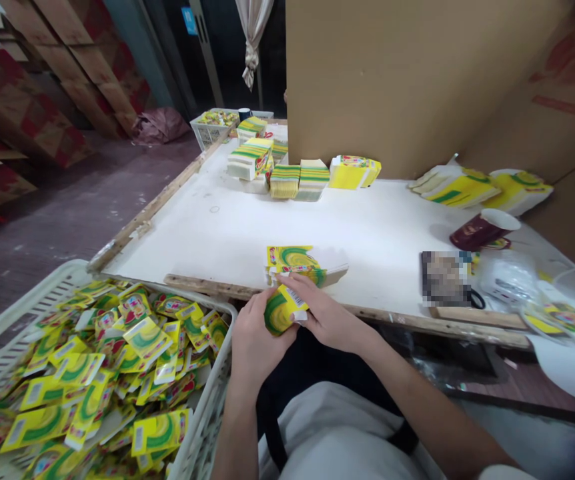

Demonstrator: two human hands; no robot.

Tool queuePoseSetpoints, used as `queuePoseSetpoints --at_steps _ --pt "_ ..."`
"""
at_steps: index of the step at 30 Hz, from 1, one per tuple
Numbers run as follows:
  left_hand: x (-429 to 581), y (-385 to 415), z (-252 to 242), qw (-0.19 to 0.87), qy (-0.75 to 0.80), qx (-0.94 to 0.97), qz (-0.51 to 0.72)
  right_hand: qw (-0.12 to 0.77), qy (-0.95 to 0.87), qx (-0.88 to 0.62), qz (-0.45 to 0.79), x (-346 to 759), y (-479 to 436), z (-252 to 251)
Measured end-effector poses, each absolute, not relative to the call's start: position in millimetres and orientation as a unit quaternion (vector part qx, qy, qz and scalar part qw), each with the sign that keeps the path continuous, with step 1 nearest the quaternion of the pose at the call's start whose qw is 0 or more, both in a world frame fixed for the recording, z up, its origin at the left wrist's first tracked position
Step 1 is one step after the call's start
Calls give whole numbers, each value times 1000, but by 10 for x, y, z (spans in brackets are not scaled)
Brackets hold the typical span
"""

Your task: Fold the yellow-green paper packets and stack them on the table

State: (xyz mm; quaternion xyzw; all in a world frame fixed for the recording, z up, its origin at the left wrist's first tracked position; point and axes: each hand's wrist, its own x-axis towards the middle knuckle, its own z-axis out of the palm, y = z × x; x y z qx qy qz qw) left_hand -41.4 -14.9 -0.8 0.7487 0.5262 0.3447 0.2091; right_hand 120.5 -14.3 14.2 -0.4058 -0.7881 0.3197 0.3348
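Left hand [257,337] and right hand [323,317] are both closed around a small yellow-and-green carton [283,308], fingers curled against it, at the near edge of the white-topped table [192,233]. Left of that table, against its near corner, sits a slatted plastic basket [221,363] heaped with similar filled-looking packets [132,360]. On the tabletop just past the hands lie more printed cartons [292,257]; toward its right side is a maroon mug [475,230]. Banded-looking carton stacks [285,181] line its far part, beside a tall cardboard panel [392,80]. Beyond the table hangs a knotted curtain [252,40].
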Motion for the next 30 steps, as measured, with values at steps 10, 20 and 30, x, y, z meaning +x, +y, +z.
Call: queuePoseSetpoints --at_steps 10,20,30 --pt "-1075 101 33 10 722 529 446 308 -706 -626 118 1592 283 53" --pt "-713 56 -202 260 592 629 432 261 -726 -631 77 1582 426 50" --pt "-331 -112 -128 549 365 450 602 439 -617 -458 465 1075 -117 124"
